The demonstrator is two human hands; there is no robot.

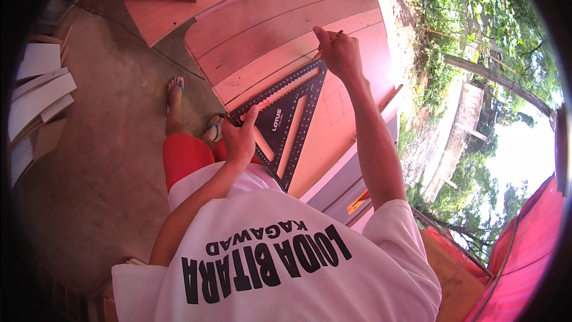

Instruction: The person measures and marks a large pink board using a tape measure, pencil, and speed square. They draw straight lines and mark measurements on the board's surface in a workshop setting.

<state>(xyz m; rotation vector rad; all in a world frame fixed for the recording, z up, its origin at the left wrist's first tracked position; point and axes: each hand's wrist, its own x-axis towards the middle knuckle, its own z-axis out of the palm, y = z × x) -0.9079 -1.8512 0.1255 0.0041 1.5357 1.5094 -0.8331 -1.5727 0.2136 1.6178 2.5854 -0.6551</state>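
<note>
Boards [280,30] stretch beyond both grips; left hand [240,137] presses flat on the black triangular square [292,113], right hand [338,53] pinches a pencil [326,45] at its top edge.

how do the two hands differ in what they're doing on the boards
The left hand lies flat on the near corner of the black triangular square, fingers spread, pressing it against the reddish boards. The right hand reaches farther out at the square's far corner, fingers pinched around a thin pencil. The left forearm is bent close to the body; the right is stretched out. Both hands are bare and meet the same square.
</note>
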